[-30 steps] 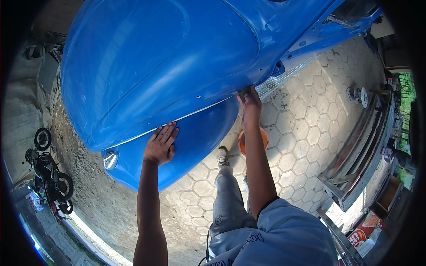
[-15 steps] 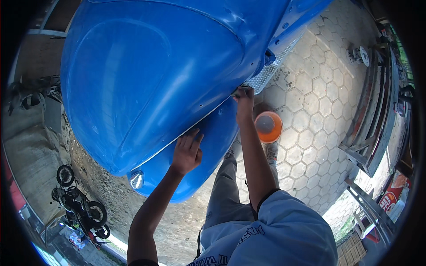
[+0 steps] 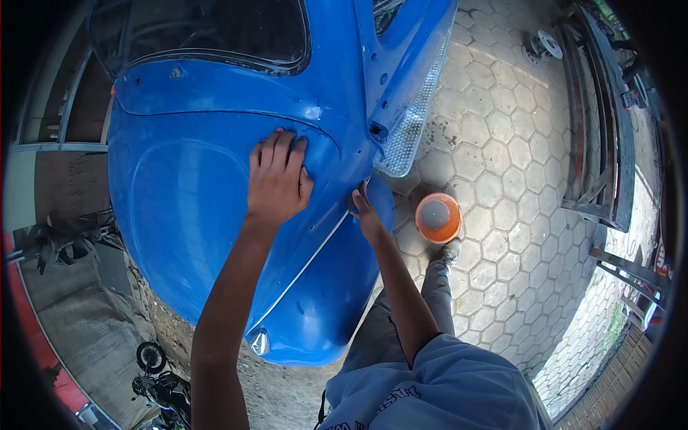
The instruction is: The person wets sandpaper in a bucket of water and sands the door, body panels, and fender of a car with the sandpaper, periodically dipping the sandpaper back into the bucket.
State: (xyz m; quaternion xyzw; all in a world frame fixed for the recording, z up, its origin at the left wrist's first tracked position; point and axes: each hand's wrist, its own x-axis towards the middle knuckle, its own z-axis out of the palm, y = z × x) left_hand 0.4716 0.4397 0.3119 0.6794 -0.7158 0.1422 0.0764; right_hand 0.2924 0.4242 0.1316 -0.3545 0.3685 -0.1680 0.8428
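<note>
A blue car body (image 3: 190,201) fills the upper middle of the head view, with a dark window at its top. My left hand (image 3: 279,172) rests on the curved lid below the window, open, fingers slightly bent on the paint. My right hand (image 3: 362,209) is closed at the seam between lid and fender (image 3: 322,301), near the upper end of a pale trim strip (image 3: 294,278); it grips a small dark thing that I cannot make out. A small chrome fitting (image 3: 260,344) is on the fender below.
An orange bucket (image 3: 437,218) stands on hexagonal paving beside my feet, right of a perforated metal step (image 3: 408,136). Further right are a metal wheel part (image 3: 548,44) and a long wooden bench (image 3: 595,129). A motorcycle (image 3: 161,394) is at the lower left.
My left hand has moved from beside the trim strip up onto the lid toward the window. My view has shifted, showing the window and more of the bucket. My right hand stays at the seam.
</note>
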